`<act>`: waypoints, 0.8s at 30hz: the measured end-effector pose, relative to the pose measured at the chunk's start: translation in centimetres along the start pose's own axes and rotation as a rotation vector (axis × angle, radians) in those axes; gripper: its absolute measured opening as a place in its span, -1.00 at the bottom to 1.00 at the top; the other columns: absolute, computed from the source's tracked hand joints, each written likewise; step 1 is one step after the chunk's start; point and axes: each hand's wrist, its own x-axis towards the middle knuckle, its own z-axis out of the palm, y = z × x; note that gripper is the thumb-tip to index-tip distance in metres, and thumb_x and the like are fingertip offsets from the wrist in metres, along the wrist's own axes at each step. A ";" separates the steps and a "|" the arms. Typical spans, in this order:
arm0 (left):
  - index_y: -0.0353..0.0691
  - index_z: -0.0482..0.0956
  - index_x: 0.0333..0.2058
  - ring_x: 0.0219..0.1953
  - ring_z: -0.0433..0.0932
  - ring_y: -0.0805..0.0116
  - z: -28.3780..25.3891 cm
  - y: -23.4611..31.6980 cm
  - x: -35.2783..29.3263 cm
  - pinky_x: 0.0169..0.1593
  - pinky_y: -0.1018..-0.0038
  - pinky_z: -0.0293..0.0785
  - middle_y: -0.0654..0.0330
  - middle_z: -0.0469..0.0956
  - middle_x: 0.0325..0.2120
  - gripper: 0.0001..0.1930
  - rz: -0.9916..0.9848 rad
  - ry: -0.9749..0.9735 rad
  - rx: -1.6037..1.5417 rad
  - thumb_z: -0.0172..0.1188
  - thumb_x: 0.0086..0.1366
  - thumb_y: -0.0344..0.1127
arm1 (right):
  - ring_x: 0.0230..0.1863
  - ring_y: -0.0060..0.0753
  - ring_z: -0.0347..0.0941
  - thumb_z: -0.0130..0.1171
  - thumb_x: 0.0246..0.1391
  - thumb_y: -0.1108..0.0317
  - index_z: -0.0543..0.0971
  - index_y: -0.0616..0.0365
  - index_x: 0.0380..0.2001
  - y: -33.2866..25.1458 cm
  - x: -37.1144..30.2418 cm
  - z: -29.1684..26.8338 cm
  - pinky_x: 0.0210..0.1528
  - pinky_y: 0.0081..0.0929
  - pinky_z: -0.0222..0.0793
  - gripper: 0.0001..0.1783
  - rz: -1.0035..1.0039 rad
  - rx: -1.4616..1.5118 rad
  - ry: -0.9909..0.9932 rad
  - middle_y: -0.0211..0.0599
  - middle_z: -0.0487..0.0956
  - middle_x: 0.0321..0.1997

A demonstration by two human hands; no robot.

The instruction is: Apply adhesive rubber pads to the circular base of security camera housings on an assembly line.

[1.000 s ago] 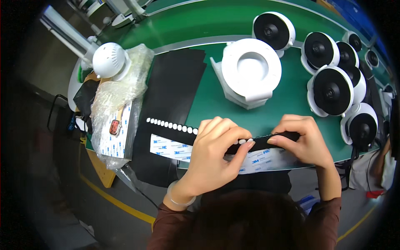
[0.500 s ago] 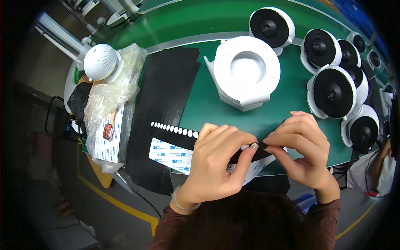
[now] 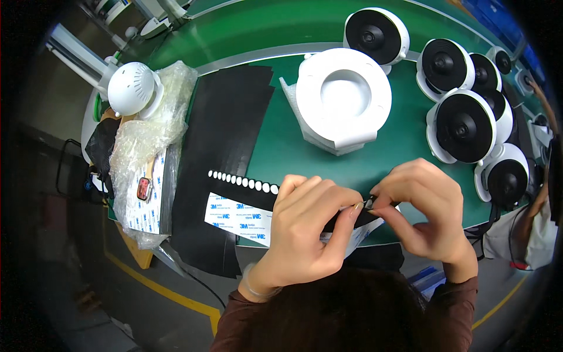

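Observation:
My left hand (image 3: 311, 232) pinches a black adhesive sheet (image 3: 243, 196) between thumb and fingertips. A row of round cut-outs along the sheet shows white, and its blue-printed white backing paper (image 3: 234, 217) lies beneath. Close beside it, my right hand (image 3: 428, 208) has thumb and forefinger closed on the sheet's edge, where a small black bit lifts and a pale spot shows. The fingers partly hide this spot. Beyond both hands, a white ring-shaped housing (image 3: 311, 102) rests on a pale foam piece (image 3: 294, 108), touched by neither hand.
Several white camera units with black fronts (image 3: 465, 126) stand at the right. Large black sheets (image 3: 226, 117) cover the table's left part. Bubble wrap (image 3: 138, 141), a wristwatch (image 3: 144, 188) and a white domed device (image 3: 130, 88) sit further left. Another person's arm (image 3: 542, 102) shows far right.
My right fingertips have raised the black bit slightly at the sheet's edge, and a pale gap now shows there. The view has shifted a little; another person's arm appears far right.

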 end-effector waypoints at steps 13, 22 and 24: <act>-0.39 0.12 0.06 -0.55 0.36 0.40 1.9 -2.1 -0.6 -0.27 0.55 0.22 0.25 0.43 -0.67 -0.37 -0.254 0.171 -0.100 0.15 -0.03 -0.57 | -0.23 -0.47 0.44 0.09 -0.05 0.52 0.47 0.32 -0.47 1.5 3.0 -1.9 -0.14 -0.61 0.32 -0.94 0.375 0.040 0.290 -0.15 0.53 -0.20; -0.61 0.11 0.08 -0.60 0.41 0.52 1.5 -2.3 -0.7 -0.34 0.58 0.16 0.22 0.47 -0.64 -0.32 -0.262 0.100 -0.051 0.15 -0.06 -0.54 | -0.44 -0.59 0.46 0.14 -0.08 0.52 0.52 0.36 -0.46 2.1 4.7 -2.3 -0.29 -0.70 0.38 -0.90 0.529 0.174 0.192 -0.22 0.54 -0.37; -0.62 0.13 0.07 -0.60 0.41 0.52 1.6 -2.5 -0.8 -0.34 0.58 0.16 0.21 0.48 -0.63 -0.32 -0.250 0.111 -0.043 0.15 -0.07 -0.54 | -0.44 -0.60 0.46 0.14 -0.09 0.52 0.52 0.36 -0.46 2.2 4.8 -2.0 -0.30 -0.70 0.37 -0.90 0.526 0.163 0.186 -0.24 0.54 -0.40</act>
